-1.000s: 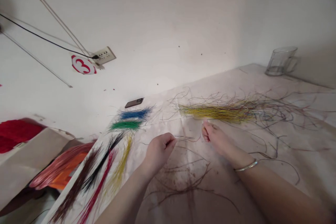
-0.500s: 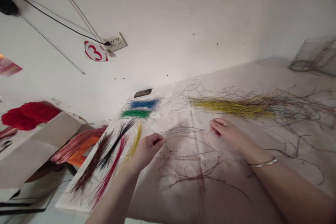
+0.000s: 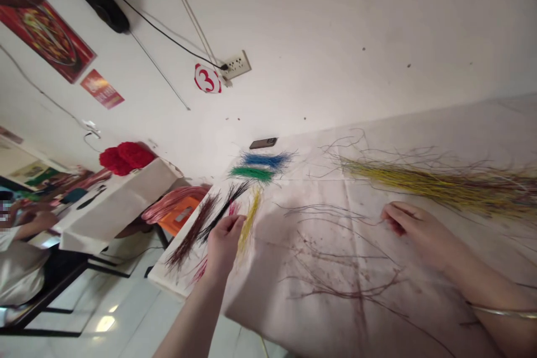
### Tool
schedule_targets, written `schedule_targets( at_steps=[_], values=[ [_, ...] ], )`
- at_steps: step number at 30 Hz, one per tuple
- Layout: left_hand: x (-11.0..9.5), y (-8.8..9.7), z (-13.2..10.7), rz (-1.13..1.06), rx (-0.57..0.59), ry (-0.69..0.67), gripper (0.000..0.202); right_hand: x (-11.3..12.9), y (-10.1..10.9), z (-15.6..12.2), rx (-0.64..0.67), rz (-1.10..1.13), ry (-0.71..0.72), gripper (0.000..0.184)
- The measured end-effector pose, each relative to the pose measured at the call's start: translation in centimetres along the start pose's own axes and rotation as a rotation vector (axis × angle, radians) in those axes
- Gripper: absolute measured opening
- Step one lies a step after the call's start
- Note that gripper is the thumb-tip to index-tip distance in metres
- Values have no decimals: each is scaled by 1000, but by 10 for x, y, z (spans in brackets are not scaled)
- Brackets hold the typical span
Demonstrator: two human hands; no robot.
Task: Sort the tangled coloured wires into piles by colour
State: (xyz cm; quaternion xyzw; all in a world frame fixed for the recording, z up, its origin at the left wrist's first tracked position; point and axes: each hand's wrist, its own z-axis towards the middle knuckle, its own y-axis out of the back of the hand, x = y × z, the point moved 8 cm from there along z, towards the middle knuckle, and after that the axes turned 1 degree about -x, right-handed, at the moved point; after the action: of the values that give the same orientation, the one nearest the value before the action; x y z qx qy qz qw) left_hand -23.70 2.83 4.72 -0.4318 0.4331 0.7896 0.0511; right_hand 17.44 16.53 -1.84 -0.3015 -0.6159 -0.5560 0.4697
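My left hand (image 3: pixel 224 243) is closed in a pinch over the pink wire bundle (image 3: pixel 233 208), just left of the yellow wire bundle (image 3: pixel 251 213). Whatever its fingertips hold is too fine to make out. On the right, my right hand (image 3: pixel 413 226) pinches near the end of a thin wire (image 3: pixel 371 220) that runs left toward several loose dark wires (image 3: pixel 323 208). More brownish wires (image 3: pixel 348 292) lie spread nearer the front. Left of my left hand are a black bundle (image 3: pixel 224 211) and a dark red bundle (image 3: pixel 193 235).
Blue (image 3: pixel 268 160) and green (image 3: pixel 251 173) bundles lie by a phone (image 3: pixel 263 143) near the wall. A long yellowish wire heap (image 3: pixel 419 184) stretches rightward. Beyond the table's left edge are an orange stool (image 3: pixel 180 215), another table (image 3: pixel 126 201) and a seated person (image 3: pixel 23 257).
The view has swung left. My left hand has moved left from the loose wires to the coloured bundles. The right hand stays by the loose wires, and the hands are farther apart.
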Motion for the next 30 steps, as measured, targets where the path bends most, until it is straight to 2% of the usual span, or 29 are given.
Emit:
schedule_targets(
  at_steps=[2, 4, 7, 11, 13, 16, 19, 21, 23, 25, 27, 30],
  values=[
    [11, 19, -4, 211, -66, -35, 30, 5, 0, -1, -5, -16, 10, 33],
    [17, 27, -11, 392, -82, -68, 29, 8, 0, -1, -14, -28, 7, 33],
    [26, 25, -22, 547, -34, -71, 29, 9, 2, -2, -24, -46, -6, 33],
    [35, 16, -32, 593, 61, -76, 31, 8, 2, -3, -15, -68, -11, 33],
    [34, 16, -32, 619, 61, -95, 32, 6, 1, -3, -12, -58, -15, 34],
    [13, 19, -29, 629, -8, -233, 31, 3, 0, -2, -31, -22, -21, 35],
    [-30, 9, -24, 501, -36, -429, 30, 1, -5, -1, -46, 25, -42, 34],
    [-69, -11, -21, 367, 26, -542, 26, -2, -8, 1, -51, 65, -72, 31],
    [-114, -43, -24, 251, 146, -678, 22, -4, -12, 3, -39, 83, -85, 29],
    [-160, -83, -33, 207, 252, -853, 18, -6, -15, 5, -15, 82, -95, 28],
    [-198, -127, -44, 194, 347, -1002, 15, -7, -16, 6, -4, 76, -97, 28],
    [-235, -191, -53, 216, 454, -1141, 14, -7, -17, 11, -5, 65, -48, 29]
  ],
)
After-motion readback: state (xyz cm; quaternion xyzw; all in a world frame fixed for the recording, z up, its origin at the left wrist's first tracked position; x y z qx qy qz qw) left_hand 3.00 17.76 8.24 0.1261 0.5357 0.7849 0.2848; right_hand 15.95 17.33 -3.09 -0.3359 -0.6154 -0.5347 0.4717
